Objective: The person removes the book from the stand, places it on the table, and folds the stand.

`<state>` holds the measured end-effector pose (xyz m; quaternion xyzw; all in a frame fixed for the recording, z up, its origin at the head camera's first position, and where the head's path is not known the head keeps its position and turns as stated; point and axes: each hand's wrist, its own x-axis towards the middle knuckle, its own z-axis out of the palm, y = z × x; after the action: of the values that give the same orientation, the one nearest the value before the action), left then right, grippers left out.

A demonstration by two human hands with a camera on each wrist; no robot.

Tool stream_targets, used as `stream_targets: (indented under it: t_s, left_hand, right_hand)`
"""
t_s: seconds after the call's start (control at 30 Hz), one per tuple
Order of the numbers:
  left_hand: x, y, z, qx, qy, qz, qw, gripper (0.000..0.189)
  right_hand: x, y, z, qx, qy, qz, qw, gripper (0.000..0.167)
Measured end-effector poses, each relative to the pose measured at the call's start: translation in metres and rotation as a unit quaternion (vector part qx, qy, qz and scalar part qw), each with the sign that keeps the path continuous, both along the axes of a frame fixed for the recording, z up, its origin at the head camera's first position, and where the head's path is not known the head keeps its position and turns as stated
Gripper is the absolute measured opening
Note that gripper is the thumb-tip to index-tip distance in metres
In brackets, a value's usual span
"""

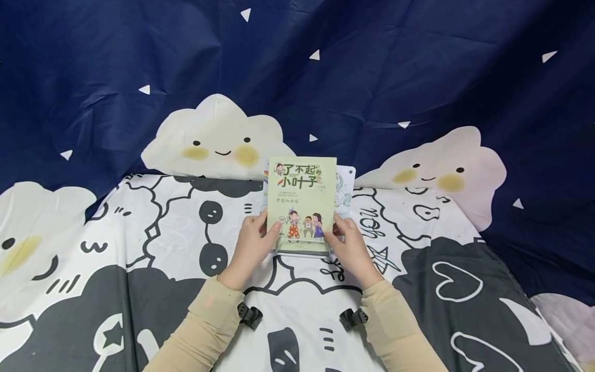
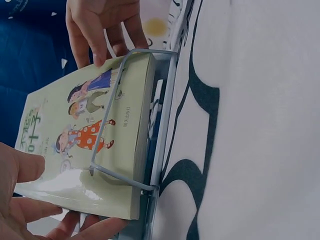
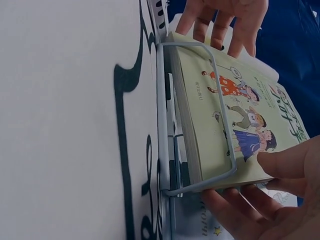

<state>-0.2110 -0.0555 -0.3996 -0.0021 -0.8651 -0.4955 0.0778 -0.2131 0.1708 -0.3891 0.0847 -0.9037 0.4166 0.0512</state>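
Observation:
A light green book point(image 1: 302, 204) with cartoon children on its cover stands leaning back in a pale wire stand point(image 3: 161, 120). A wire loop of the stand crosses the lower front of the cover. My left hand point(image 1: 254, 236) holds the book's left side, its thumb on the cover and its fingers along the edge. On the opposite side my right hand point(image 1: 347, 244) grips it likewise, thumb in front. Behind it a white unicorn-pictured book or board point(image 1: 345, 194) with rounded corners shows partly; the green book hides the rest.
The stand rests on a black-and-white doodle-print cloth point(image 1: 288, 294). A dark blue curtain point(image 1: 297, 77) with white triangles and smiling clouds hangs behind. Small black devices point(image 1: 251, 316) are at both wrists, below the sleeves point(image 1: 200, 325).

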Motion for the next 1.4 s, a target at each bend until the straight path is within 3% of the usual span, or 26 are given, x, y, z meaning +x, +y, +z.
stream_targets:
  t_s: [0.87,1.2,1.4]
  left_hand:
    - [0.003,0.0,0.01,0.029,0.041,0.011,0.9987,0.059]
    - [0.004,0.0,0.012,0.05,0.078,-0.01,0.9957,0.061]
    - [0.004,0.0,0.014,0.084,0.085,-0.017,0.9927,0.06]
  right_hand:
    - [0.001,-0.004,0.002,-0.054,0.046,-0.023,0.9972,0.058]
    - [0.002,-0.005,0.006,-0.098,0.056,-0.036,0.993,0.058]
    - [0.004,-0.005,0.006,-0.121,0.089,-0.035,0.9881,0.057]
